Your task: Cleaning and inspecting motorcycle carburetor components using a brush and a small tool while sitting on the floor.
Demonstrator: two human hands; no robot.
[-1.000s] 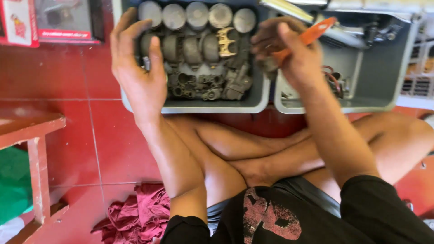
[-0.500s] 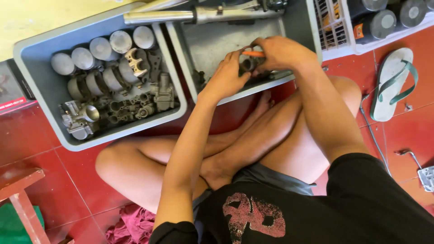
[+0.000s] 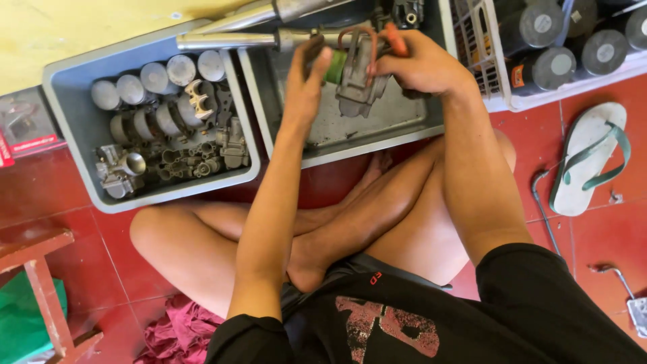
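Red tile floor (image 3: 81, 202), hands (image 3: 306, 81) gripping carburetor (image 3: 360, 77)

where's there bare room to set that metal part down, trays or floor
The grey tray under the hands has a bare floor below the metal part, toward its near rim. Red tile between the sandal and the right knee is mostly free, bar a thin bent rod. The left tray is crowded with cylinders and castings; the white basket is full too.
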